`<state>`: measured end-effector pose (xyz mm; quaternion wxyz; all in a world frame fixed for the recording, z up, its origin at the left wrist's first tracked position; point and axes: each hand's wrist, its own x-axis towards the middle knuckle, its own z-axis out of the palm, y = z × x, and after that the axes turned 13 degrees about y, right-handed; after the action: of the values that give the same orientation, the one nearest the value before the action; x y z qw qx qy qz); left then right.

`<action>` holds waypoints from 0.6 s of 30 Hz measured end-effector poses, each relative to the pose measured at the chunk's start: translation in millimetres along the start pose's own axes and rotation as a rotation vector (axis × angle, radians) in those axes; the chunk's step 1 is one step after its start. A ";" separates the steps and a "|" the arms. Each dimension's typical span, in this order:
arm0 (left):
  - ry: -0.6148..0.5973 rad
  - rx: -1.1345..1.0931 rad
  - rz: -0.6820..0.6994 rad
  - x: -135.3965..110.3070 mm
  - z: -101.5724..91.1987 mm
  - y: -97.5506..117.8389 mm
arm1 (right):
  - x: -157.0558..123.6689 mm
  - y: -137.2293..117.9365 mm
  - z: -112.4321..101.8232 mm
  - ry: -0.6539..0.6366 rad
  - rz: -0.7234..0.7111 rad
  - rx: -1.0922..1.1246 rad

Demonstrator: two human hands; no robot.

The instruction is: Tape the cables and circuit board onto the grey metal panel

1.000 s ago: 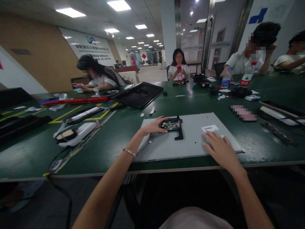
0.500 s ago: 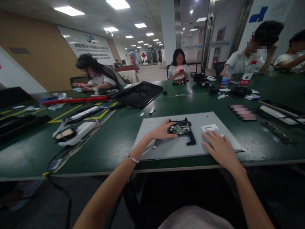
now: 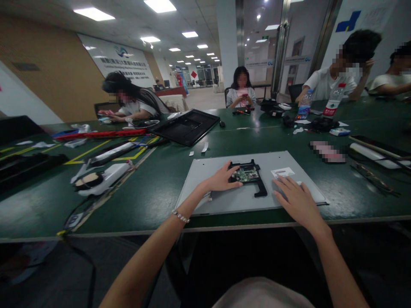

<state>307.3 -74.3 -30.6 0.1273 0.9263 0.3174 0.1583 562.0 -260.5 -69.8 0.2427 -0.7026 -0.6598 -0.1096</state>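
Observation:
A flat grey metal panel (image 3: 231,203), which looks like the back of a display, lies on the green table near its front edge. On its middle sits a black plastic bracket (image 3: 260,188) carrying a green circuit board (image 3: 248,174). My left hand (image 3: 222,179) grips the bracket's left end, thumb at the near side and fingers at the far side. To the right, my right hand (image 3: 297,199) rests flat on the panel with its fingers spread, just below a white label (image 3: 282,172).
Behind the panel lies a black monitor shell (image 3: 189,126). White device parts (image 3: 107,177) and cables are on the left. A phone (image 3: 327,152), glasses (image 3: 372,175) and two bottles (image 3: 304,105) stand or lie on the right. Several people sit around the table.
My left hand and the black bracket with its circuit board have shifted slightly to the right on the panel. My right hand has stayed put.

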 end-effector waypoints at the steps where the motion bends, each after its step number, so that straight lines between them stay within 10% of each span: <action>1: 0.002 0.015 -0.007 -0.8 1.0 1.1 | -0.1 0.0 0.2 -0.001 0.001 -0.001; 18: -0.087 0.008 -0.055 4.8 -9.6 9.1 | -0.4 1.5 0.5 0.029 0.040 0.003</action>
<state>312.3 -76.9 -17.7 0.1416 0.9237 0.3376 0.1128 563.4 -260.6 -70.8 0.2552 -0.7137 -0.6423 -0.1139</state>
